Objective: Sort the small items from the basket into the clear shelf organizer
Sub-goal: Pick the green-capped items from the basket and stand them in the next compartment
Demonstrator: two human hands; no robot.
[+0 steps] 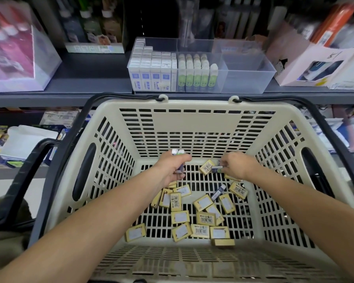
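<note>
White ends of a bundle (177,152) of small pieces stick out past the knuckles of the left grip (175,166). Its fingers are curled round the bundle, and a blue end shows below the palm. The bundle's long axis runs away from the person, white ends toward the far wall of the basket (198,121) and blue end toward the near side. It is blurred, so I cannot tell how many pieces it holds. The left grip hangs over the far left part of the basket floor.

The right grip (236,165) is level with it, with a gap between the two, low over the far right part of the floor. Its fingertips are closed narrowly on a blue piece (217,168). That piece lies crosswise, its long axis left to right. A tilted box (206,166), yellow with a barcode label, sits at its left end; I cannot tell whether they touch.

Nearer the person, yellow boxes (180,217) lie scattered flat on the slatted floor, turned every way, some overlapping. Among them, near the right grip's wrist, a loose piece (219,192) lies slanted, dark blue, its pale end toward the far right.

The basket is beige plastic with dark handles folded down along its rim. Just behind its far rim, on a grey shelf (80,82), stands the clear organizer (247,78). Its left compartment is packed with upright white boxes (149,76). The middle one holds upright green sticks (196,78), caps up.
</note>
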